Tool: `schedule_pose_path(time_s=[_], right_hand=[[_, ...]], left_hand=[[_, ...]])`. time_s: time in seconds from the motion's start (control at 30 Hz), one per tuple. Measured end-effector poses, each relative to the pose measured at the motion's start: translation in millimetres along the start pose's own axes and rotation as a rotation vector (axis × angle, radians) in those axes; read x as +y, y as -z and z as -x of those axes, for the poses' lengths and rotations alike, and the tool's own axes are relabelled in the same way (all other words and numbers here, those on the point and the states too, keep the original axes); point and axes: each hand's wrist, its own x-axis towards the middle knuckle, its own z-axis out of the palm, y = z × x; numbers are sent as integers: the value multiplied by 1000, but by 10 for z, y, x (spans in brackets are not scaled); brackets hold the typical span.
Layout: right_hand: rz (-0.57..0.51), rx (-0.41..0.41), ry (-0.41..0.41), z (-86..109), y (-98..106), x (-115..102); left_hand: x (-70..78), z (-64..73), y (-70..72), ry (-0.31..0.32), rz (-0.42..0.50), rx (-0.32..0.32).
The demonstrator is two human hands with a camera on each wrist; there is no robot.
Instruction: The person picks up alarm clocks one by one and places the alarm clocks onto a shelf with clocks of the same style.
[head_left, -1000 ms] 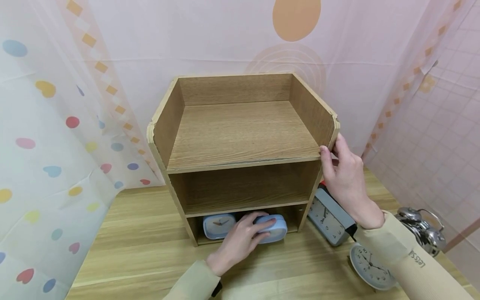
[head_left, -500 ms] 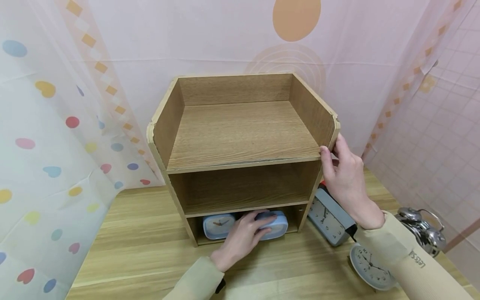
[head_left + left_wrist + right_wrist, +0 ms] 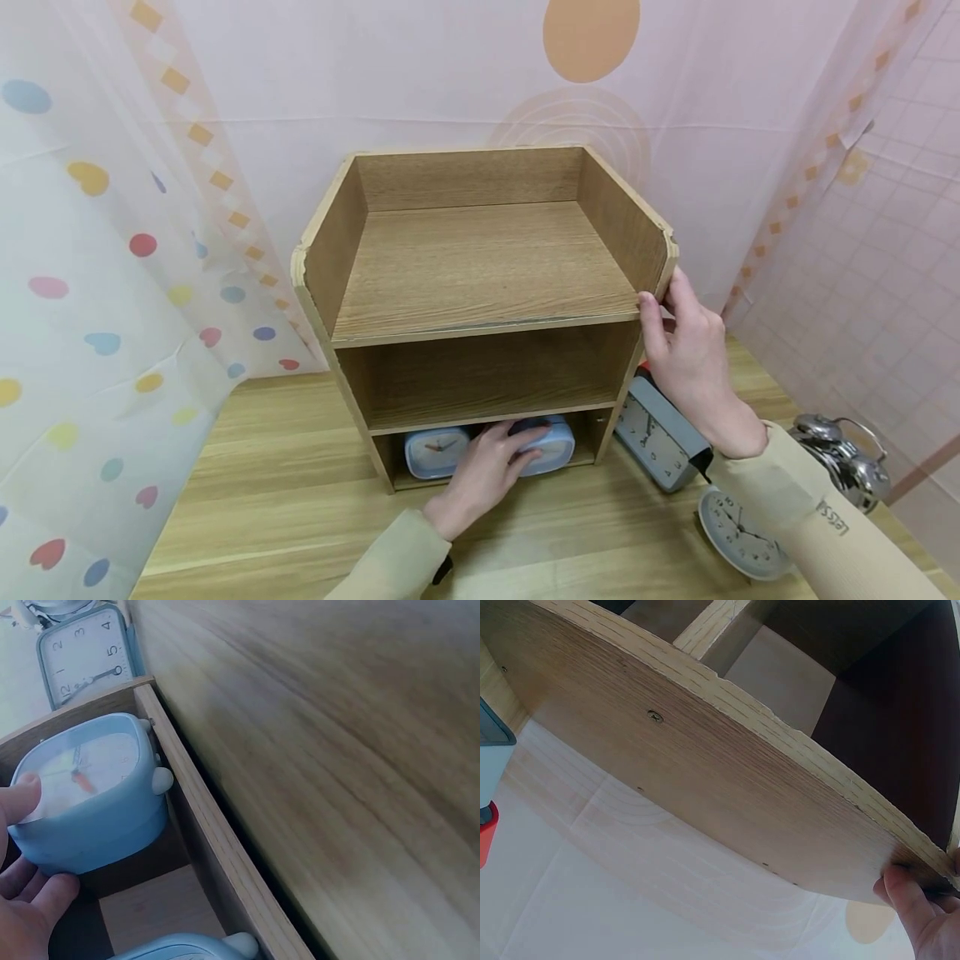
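Note:
A small wooden shelf unit (image 3: 480,333) stands on the table. In its lowest compartment my left hand (image 3: 486,471) holds a light blue alarm clock (image 3: 557,448). The left wrist view has the thumb on the face of that blue clock (image 3: 82,780) and curled fingers at its opposite side. Beside it, to the left in the same compartment, sits a second light blue alarm clock (image 3: 437,452). My right hand (image 3: 692,354) grips the front edge of the unit's right side panel (image 3: 666,267). In the right wrist view, fingers (image 3: 907,900) press the panel's outer face.
To the right of the unit leans a grey-blue rectangular clock (image 3: 660,437), with a bit of red behind it. A round white clock (image 3: 742,533) and a silver twin-bell alarm clock (image 3: 843,462) are by the right forearm. Patterned curtains (image 3: 450,75) hang behind the wooden table (image 3: 255,483).
My left hand has moved slightly forward, and the blue clock it holds sits a little deeper in the lowest compartment. The right hand keeps its grip on the side panel.

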Motion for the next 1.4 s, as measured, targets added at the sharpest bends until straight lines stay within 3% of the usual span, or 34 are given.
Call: schedule_pose_path(time_s=[0.1, 0.33, 0.47, 0.7, 1.03, 1.4], right_hand=[[-4, -4, -5, -4, -1, -9], [0, -1, -4, -9, -8, -4], [-3, -5, -6, -6, -13, -4], [-11, -13, -20, 5, -23, -13], [-11, -4, -13, 8, -23, -15], [-4, 4, -8, 4, -19, 4]], left_hand=[[17, -11, -7, -43, -85, 6], [16, -45, -44, -188, -304, 150], [0, -56, -61, -234, -409, 179], [-15, -6, -57, -299, -536, 149], [-21, 29, -59, -278, -573, 55], [-17, 31, -85, -317, -665, 55]])
